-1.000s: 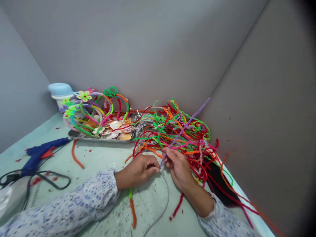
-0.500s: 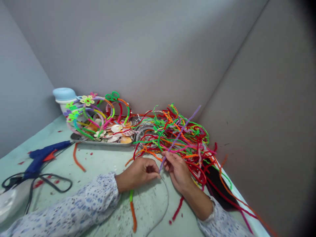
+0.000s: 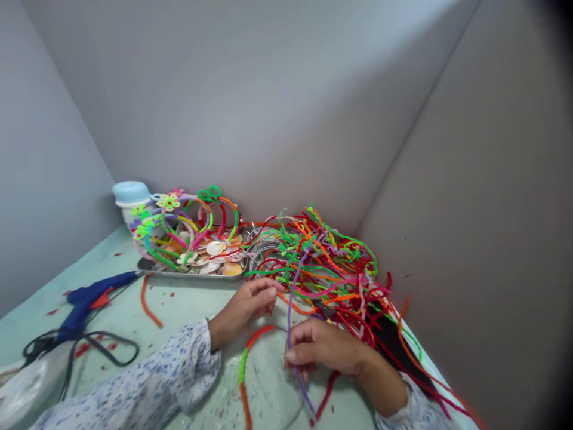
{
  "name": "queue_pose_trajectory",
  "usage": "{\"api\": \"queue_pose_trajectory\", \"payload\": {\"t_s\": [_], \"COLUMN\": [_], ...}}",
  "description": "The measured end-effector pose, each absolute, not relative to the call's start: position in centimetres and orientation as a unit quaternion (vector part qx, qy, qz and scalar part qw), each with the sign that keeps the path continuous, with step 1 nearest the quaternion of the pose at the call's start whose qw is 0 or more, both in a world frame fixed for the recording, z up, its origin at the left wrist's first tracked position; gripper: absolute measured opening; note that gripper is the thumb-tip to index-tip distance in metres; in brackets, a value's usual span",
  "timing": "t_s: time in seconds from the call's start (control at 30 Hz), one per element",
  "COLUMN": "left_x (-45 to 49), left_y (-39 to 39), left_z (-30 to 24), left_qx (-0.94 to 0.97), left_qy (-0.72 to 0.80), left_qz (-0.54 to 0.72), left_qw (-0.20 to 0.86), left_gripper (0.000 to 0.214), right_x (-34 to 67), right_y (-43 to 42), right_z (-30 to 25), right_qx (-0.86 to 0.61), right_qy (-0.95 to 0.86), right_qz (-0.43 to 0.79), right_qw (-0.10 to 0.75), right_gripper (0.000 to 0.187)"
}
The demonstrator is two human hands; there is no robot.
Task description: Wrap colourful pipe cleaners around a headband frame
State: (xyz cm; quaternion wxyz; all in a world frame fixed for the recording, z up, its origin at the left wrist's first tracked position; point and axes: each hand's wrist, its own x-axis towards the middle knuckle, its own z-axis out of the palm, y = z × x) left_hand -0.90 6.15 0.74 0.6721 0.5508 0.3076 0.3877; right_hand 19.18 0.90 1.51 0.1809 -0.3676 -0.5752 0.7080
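Note:
A purple pipe cleaner (image 3: 293,292) runs upright through the fingers of my right hand (image 3: 326,349), which pinches it near mid-length. Its upper end leans over the pile, while its lower end hangs toward the table. My left hand (image 3: 246,310) is off to the left, fingers loosely bent and apart, with nothing visible in them. Below it, a thin wire wrapped in orange and green pipe cleaner (image 3: 243,364) curves across the table. Bare grey wire (image 3: 295,415) shows farther down on the right; part of it is hidden behind my right hand.
A tangled pile of colourful pipe cleaners (image 3: 331,257) lies beyond my hands, with scissors (image 3: 326,309) among it. A metal tray (image 3: 192,275) holds shells and wrapped headbands (image 3: 210,218). At left are a blue glue gun (image 3: 85,301), its cord, and a blue-lidded bottle (image 3: 131,194).
My left hand has let go of the purple pipe cleaner and moved up and left. My right hand has lowered, swinging the purple piece more upright. The wrapped wire's orange end now shows.

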Motion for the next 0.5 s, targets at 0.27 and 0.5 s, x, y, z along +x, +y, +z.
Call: {"api": "queue_pose_trajectory", "payload": {"t_s": [0.27, 0.5], "left_x": [-0.9, -1.2], "left_y": [5.5, 6.2], "left_z": [1.4, 1.3], "left_qx": [0.514, 0.437], "left_qy": [0.268, 0.267], "left_qz": [0.299, 0.333], "left_qw": [0.758, 0.792], "left_gripper": [0.042, 0.03], "right_x": [19.0, 19.1], "right_y": [-0.3, -0.5], "right_z": [2.9, 2.8], "right_qx": [-0.344, -0.297], "right_qy": [-0.632, -0.677], "right_qz": [0.693, 0.662], "right_qw": [-0.049, -0.122], "right_gripper": [0.016, 0.022]}}
